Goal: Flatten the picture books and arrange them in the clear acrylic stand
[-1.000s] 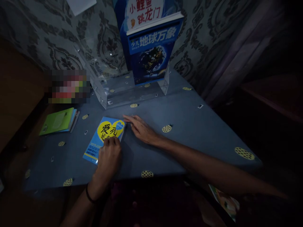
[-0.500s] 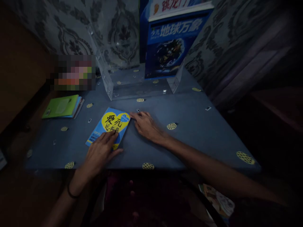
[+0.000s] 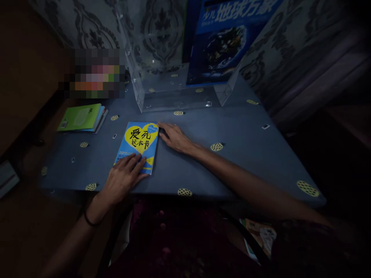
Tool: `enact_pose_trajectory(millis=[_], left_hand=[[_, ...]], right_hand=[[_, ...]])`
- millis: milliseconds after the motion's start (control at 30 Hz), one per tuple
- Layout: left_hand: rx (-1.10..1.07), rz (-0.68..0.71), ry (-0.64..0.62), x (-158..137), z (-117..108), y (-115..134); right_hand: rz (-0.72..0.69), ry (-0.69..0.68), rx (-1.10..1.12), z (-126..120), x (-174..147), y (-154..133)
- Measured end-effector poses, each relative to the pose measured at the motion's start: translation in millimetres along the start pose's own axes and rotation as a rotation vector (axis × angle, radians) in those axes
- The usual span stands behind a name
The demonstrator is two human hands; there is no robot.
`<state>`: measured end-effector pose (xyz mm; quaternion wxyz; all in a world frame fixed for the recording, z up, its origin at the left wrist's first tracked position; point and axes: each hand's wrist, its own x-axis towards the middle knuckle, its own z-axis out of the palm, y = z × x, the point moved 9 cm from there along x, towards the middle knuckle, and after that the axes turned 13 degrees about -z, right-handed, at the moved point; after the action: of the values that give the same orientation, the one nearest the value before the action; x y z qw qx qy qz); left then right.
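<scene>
A thin blue book with a large yellow heart and black Chinese characters, the small book [image 3: 140, 144], lies face up on the table. My left hand [image 3: 123, 175] rests flat on its lower part with the fingers spread, covering the lower left of the cover. At the book's upper right corner, the fingertips of my right hand [image 3: 175, 137] touch its edge. Those fingers are stretched out, with the thumb a little apart from them.
A clear acrylic stand [image 3: 176, 106] is behind the book, holding a blue book with an Earth picture [image 3: 224, 46] upright. Several thin books, a green one on top [image 3: 79, 117], are stacked at the left. The table [image 3: 246, 170] has a blue pineapple-print cloth.
The small book has turned and now sits straighter, its top edge nearly level. My left hand has shifted with it. The whole view has tilted down slightly.
</scene>
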<state>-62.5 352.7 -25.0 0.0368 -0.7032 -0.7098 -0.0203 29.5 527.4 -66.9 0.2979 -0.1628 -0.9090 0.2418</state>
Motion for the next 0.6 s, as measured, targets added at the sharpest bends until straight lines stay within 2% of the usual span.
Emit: enact_pose_trajectory(millis=[233, 600], left_hand=[[-0.159, 0.011, 0.142, 0, -18, 0], [-0.368, 0.046, 0.257, 4, -29, -4]], right_hand=[[-0.119, 0.030, -0.024, -7, -1, -17], [-0.306, 0.023, 0.181, -3, -13, -77]])
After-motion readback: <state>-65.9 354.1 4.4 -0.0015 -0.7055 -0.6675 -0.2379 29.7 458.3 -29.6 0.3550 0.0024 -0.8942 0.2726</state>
